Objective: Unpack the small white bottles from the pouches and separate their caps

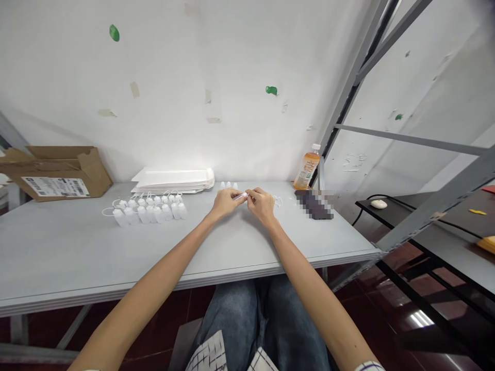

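Little white bottle (240,197) lies sideways in mid-frame, left hand (225,202) pinching its body, right hand (262,205) pinching its tip, which points right and slightly up.

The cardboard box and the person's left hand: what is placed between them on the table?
In the head view, between the box and left hand are rows of small white bottles, with a stack of flat white items behind them.

Bright overall — white glare on floor (373,312)
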The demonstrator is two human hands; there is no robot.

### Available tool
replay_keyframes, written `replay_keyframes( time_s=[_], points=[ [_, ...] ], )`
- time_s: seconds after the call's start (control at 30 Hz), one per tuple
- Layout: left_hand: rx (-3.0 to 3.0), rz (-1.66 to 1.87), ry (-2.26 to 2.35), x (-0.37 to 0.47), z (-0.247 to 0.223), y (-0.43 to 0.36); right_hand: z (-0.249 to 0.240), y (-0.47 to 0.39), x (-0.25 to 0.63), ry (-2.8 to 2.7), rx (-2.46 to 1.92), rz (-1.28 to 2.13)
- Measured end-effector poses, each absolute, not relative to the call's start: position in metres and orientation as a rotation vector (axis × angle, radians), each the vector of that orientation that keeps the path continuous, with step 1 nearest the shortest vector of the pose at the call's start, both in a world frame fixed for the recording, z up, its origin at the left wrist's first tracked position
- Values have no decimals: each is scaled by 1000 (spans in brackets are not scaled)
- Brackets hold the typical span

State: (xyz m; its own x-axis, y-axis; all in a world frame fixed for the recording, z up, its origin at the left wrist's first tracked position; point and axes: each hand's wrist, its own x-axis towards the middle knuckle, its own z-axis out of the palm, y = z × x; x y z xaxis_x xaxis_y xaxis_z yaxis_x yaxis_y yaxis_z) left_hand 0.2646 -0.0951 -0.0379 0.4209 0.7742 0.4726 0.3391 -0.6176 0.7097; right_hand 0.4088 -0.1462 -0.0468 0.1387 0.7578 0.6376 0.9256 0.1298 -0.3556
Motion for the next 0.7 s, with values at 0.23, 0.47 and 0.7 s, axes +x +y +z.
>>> replay_keyframes(
  time_s=[0.23, 0.47, 0.7],
  points=[
    [2182, 1104, 949, 266, -36, -95, -48, -144, 411, -1624, -1657, -285],
    [2178, 1115, 961, 266, -37, -93, -48, -142, 410, -1610, -1659, -252],
    [2159, 1128, 961, 264, -38, -93, -49, -140, 420, -1490, -1637, -266]
  ],
)
